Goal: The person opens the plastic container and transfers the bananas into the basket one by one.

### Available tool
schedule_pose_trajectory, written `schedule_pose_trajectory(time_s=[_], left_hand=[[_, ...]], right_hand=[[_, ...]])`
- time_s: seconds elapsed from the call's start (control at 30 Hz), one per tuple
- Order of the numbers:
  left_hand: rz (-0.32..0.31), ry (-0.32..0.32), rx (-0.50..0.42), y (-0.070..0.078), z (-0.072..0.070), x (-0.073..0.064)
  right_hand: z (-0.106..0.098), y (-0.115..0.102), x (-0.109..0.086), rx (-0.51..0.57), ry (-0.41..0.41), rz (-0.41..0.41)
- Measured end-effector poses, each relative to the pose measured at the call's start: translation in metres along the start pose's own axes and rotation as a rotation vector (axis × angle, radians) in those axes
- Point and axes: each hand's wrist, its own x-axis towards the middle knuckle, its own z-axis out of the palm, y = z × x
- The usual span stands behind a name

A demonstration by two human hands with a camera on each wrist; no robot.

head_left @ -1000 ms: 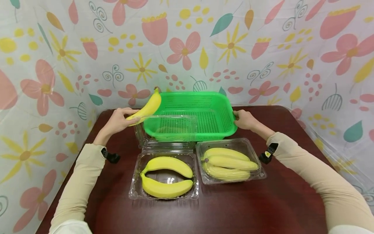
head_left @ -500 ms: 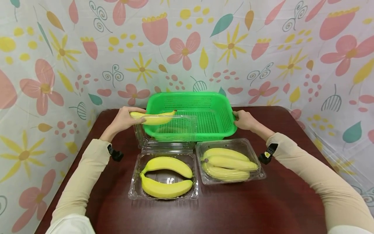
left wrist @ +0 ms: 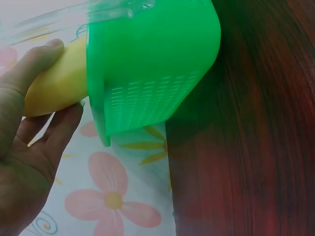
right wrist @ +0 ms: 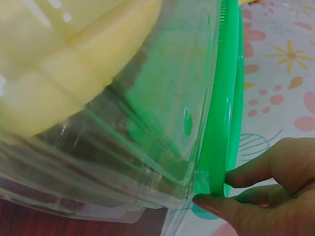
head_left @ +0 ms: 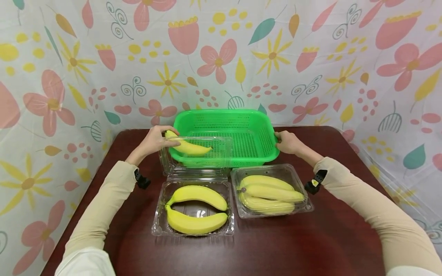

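My left hand (head_left: pixel 155 141) grips a yellow banana (head_left: pixel 193 148) by one end at the left rim of a green plastic basket (head_left: pixel 266 134). Seen from the left wrist, thumb and fingers pinch the banana (left wrist: pixel 61 81), and its far part is hidden behind the basket wall (left wrist: pixel 152 59). My right hand (head_left: pixel 290 142) pinches the basket's right rim; the right wrist view shows thumb and fingers on that rim (right wrist: pixel 219 147). In front, an open clear clamshell box (head_left: pixel 159 214) holds two bananas (head_left: pixel 197 223), its raised lid (head_left: pixel 221 151) standing before the basket.
A second clear clamshell box (head_left: pixel 248 211), lid down, holds several bananas (head_left: pixel 272 191) to the right of the open one. The dark red-brown table (head_left: pixel 276 245) extends in front. A flower-patterned curtain (head_left: pixel 221 57) hangs right behind the basket.
The banana in my left hand has swung from upright to lying across the basket's left side, its free tip now lower and pointing right. My left hand moved right; the right hand stayed on the rim.
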Motion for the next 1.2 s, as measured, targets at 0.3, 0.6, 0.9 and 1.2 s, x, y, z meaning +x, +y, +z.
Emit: schedule_pose_trajectory(time_s=[0.3, 0.6, 0.9, 1.2], left_hand=[[0.03, -0.077, 0.015, -0.012, 0.009, 0.007], [0.009, -0.125, 0.081, -0.011, 0.012, 0.008], [0.024, -0.063, 0.026, -0.016, 0.009, 0.005], [-0.046, 0.126, -0.052, -0.005, -0.013, -0.024]], right_hand=[[0.002, 0.004, 0.0, -0.001, 0.019, -0.005], [0.003, 0.007, 0.002, -0.004, 0.021, -0.009], [0.002, 0.007, 0.001, 0.009, 0.007, 0.005], [0.001, 0.006, 0.001, 0.003, 0.008, -0.009]])
